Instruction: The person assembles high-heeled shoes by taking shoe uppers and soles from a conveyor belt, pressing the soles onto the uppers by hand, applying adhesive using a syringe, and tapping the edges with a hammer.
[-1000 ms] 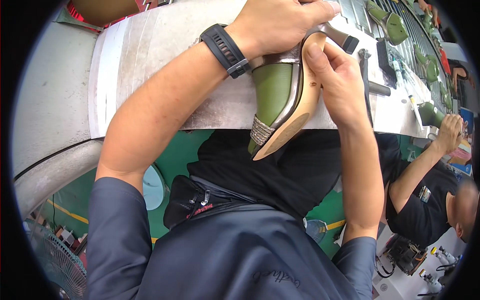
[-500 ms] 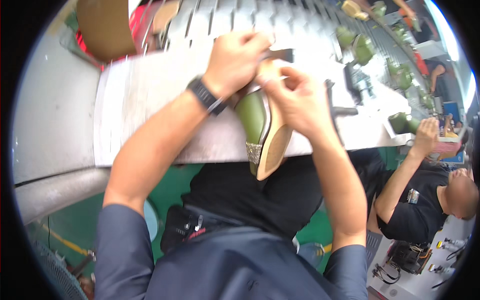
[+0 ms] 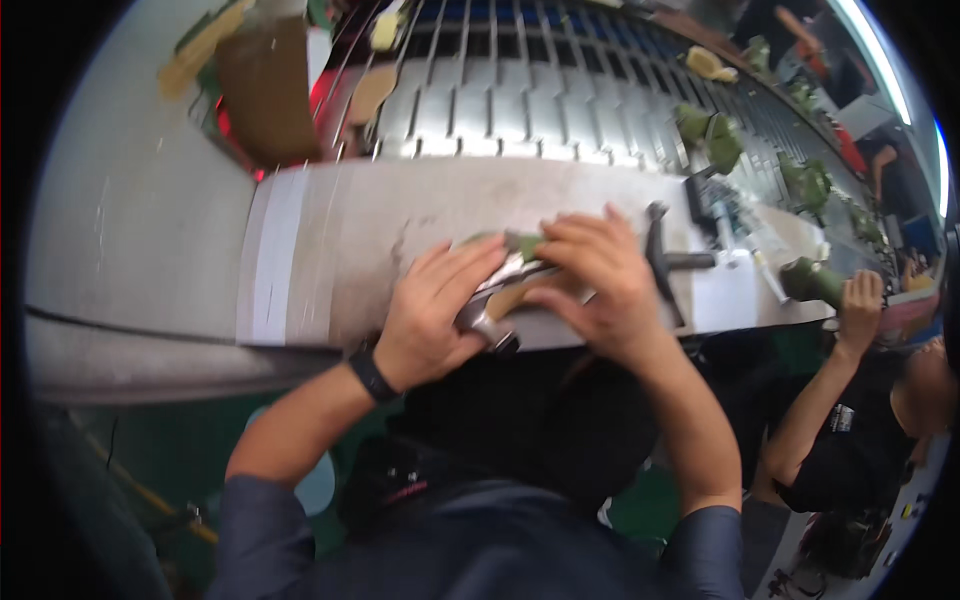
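Heel of the shoe point(image 3: 510, 298) has swung round since the earlier frame: then far-side, now toward the near edge of the tabletop point(image 3: 345, 225). Head view: shoe tilted, left of the hammer point(image 3: 664, 262); resting contact cannot be told. Green upper, shiny silvery trim, tan sole, metallic heel with dark tip; slight blur. Left hand point(image 3: 430, 310), farther left of the hammer, clasps the shoe's side. Right hand point(image 3: 605, 280), just left of the hammer, grips it, fingers over upper, thumb sole-side.

Glossy, metallic-looking trim point(image 3: 512, 266) on the shoe point(image 3: 508, 297), smooth matt worktop point(image 3: 345, 235), shiny metal slats point(image 3: 515, 115), matt cloth sleeve point(image 3: 262, 530).
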A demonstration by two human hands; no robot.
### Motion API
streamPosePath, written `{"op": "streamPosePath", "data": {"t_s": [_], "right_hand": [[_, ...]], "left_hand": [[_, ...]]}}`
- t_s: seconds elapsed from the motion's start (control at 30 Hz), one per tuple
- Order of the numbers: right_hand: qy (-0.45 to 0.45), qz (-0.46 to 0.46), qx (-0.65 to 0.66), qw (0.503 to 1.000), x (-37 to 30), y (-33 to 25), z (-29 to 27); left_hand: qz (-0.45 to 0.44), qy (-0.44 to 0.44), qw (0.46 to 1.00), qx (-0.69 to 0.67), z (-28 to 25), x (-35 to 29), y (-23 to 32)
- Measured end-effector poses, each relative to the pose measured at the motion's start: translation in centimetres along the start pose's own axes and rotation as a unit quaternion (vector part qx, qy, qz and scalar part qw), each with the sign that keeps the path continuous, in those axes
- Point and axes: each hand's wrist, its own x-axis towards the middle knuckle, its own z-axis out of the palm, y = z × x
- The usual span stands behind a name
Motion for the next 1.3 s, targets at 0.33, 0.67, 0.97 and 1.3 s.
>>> {"op": "streamPosePath", "data": {"t_s": [0.33, 0.67, 0.97, 1.3], "right_hand": [[-0.008, -0.050, 0.006, 0.999, 0.2, -0.4, 1.6], [0.001, -0.068, -0.001, 0.998, -0.4, -0.2, 2.3], [0.049, -0.042, 0.026, 0.998, -0.6, -0.4, 3.1], [-0.090, 0.130, 0.042, 0.987, 2.1, -3.0, 0.4]], "left_hand": [[0.020, 0.033, 0.999, 0.023, 1.0, -0.7, -1.0], [0.027, 0.016, 0.998, 0.045, 1.0, -0.6, 0.0], [0.071, 0.028, 0.996, 0.043, 1.9, -0.8, -0.8], [0.050, 0.103, 0.993, -0.028, 3.3, -1.8, -0.7]]}}
